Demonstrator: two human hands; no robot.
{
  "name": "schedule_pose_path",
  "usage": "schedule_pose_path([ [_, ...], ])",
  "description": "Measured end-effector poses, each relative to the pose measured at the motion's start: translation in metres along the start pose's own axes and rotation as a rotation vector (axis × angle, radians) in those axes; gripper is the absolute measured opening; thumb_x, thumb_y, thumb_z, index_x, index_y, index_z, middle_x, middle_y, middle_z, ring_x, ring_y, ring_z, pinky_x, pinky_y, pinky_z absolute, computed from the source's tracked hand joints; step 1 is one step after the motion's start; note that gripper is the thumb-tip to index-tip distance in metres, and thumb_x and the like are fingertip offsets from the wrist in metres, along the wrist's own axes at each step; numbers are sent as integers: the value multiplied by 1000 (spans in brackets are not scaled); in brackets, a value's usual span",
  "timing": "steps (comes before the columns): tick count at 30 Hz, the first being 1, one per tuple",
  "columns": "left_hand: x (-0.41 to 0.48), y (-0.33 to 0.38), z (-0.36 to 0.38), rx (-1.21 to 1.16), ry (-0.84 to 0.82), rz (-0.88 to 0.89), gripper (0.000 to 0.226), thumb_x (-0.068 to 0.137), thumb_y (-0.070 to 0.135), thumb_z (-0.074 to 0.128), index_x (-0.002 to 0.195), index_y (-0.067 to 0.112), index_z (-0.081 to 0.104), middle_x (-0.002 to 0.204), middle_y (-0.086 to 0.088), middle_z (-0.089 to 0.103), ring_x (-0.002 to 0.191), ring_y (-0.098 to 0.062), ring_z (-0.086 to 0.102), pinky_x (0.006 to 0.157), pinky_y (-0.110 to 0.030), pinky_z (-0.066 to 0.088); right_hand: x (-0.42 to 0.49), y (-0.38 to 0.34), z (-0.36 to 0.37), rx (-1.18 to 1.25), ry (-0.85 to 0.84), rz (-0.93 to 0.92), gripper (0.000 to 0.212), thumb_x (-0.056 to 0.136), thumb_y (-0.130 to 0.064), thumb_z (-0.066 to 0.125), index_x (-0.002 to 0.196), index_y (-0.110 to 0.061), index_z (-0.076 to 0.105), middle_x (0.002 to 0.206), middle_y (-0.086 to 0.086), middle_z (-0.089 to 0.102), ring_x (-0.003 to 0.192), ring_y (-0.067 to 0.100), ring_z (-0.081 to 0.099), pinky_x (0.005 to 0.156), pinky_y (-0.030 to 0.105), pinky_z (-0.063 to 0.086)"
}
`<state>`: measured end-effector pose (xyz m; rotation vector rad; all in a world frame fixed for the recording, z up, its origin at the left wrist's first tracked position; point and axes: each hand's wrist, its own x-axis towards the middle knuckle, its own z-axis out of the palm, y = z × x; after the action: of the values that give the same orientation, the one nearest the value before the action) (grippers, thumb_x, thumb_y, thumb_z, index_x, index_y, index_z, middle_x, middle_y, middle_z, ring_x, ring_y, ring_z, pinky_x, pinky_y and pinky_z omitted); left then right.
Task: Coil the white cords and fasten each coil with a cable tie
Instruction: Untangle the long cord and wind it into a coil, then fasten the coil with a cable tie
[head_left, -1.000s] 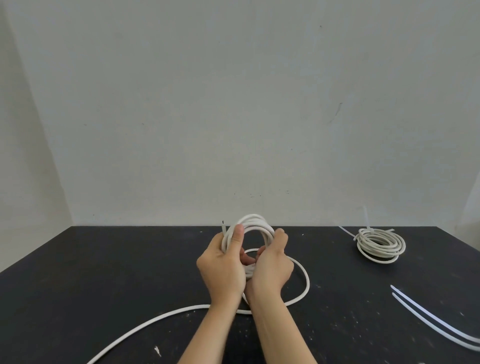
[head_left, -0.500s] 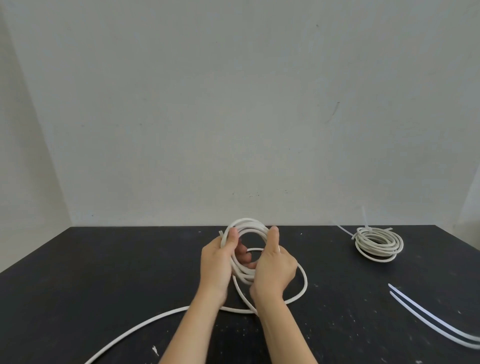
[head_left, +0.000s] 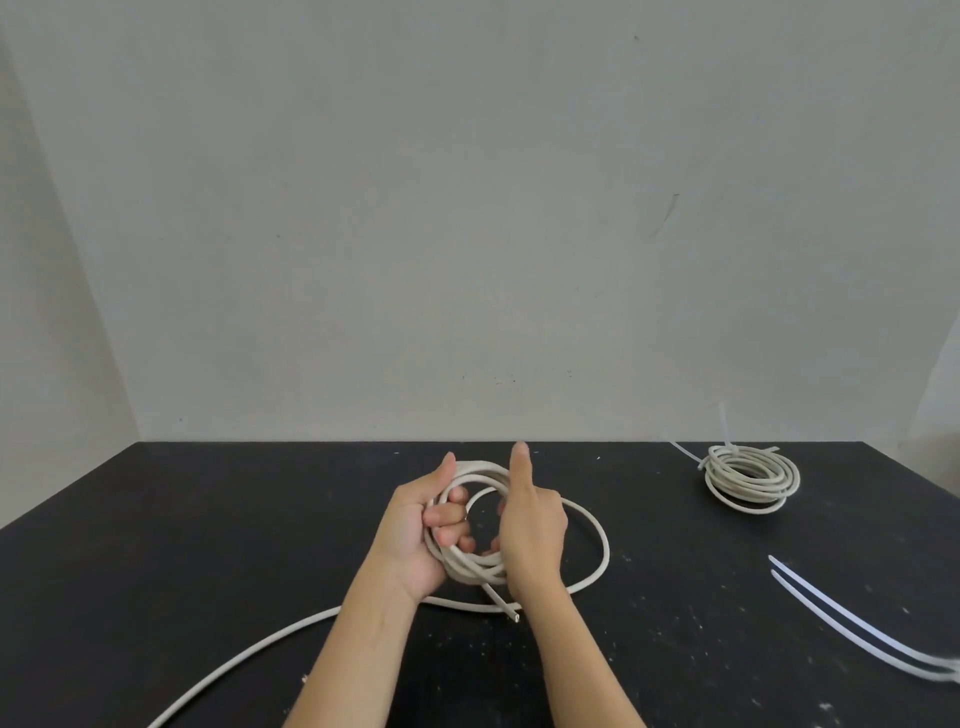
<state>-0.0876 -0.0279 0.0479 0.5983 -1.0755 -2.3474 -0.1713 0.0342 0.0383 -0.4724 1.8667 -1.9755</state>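
Two hands share one half-wound coil of round white cord (head_left: 467, 566), held just above the middle of the black bench (head_left: 156, 545). The left hand (head_left: 415, 535) grips the coil's left side, its fingers (head_left: 447, 514) curled through the ring and the thumb laid over the top, apparently to keep the turns stacked. The right hand (head_left: 535, 535) wraps the right side with its fingers tucked into the ring and its thumb standing free, a hold that looks ready to feed in another turn. A short cut end (head_left: 511, 613) pokes out below the coil. The unwound length of cord (head_left: 602, 540) loops on the bench round the right hand and trails off to the near left, so more winding is needed. Well apart at the far right lies a finished white coil (head_left: 750, 478), bound with a pale cable tie (head_left: 723, 428). Two spare white cable ties (head_left: 852, 629) lie side by side near the right edge, probably placed within reach for fastening.
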Motion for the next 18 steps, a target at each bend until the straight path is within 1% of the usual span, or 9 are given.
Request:
schedule_pose_path([
  [1,0,-1,1,-20,15,-8,37,72,40,62,55,12,45,34,8,27,28,-8,27,39,-22,33,0,-2,-1,-12,-12,18,59,92,-54,42,55,-8,37,46,0,37,45,18,36,51,31,40],
  [2,-1,-1,2,-28,37,-14,39,70,42,63,53,13,43,33,8,25,28,-8,24,38,-21,31,0,-5,-3,-20,-27,33,56,93,-49,42,55,-8,36,47,1,36,44,18,35,46,27,39],
  [4,-5,-4,7,3,72,-27,50,68,54,62,49,13,40,32,7,22,27,-9,21,38,-21,29,-4,-9,-9,-45,-55,60,44,93,-32,42,55,-9,35,49,2,33,39,16,31,38,22,34],
  [6,-10,-9,12,48,80,-22,55,66,60,61,47,14,38,32,6,21,28,-9,20,38,-21,28,-7,-9,-16,-80,-64,85,39,91,-23,40,55,-9,36,49,1,34,34,14,30,38,21,32],
  [8,-14,-16,17,50,53,14,50,67,54,63,50,14,39,34,7,22,28,-8,21,39,-21,28,-10,-10,-23,-86,-44,88,37,91,-22,39,56,-9,38,51,2,35,38,14,30,39,22,30],
  [11,-21,-27,26,-16,-48,91,39,73,44,61,58,12,44,36,9,24,29,-6,24,38,-20,29,-17,-13,-34,-48,21,70,33,93,-23,38,64,-7,43,57,4,40,46,15,30,46,26,30],
  [14,-31,-36,39,-76,-146,147,34,78,40,57,65,10,47,38,10,26,31,-5,27,39,-19,34,-24,-19,-49,-21,106,28,42,96,-27,39,61,-6,50,59,5,53,49,18,40,54,31,38],
  [16,-38,-41,46,-67,-153,140,35,81,40,56,64,11,48,39,9,26,32,-5,27,40,-20,36,-29,-19,-58,-10,140,-3,46,97,-27,38,59,-5,53,60,8,57,48,19,45,55,33,43],
  [18,-44,-47,50,19,-91,113,37,85,38,58,60,13,46,38,9,26,32,-6,25,40,-21,34,-37,-13,-66,-41,139,-25,46,99,-28,37,65,-3,56,62,11,59,50,19,51,57,33,48],
])
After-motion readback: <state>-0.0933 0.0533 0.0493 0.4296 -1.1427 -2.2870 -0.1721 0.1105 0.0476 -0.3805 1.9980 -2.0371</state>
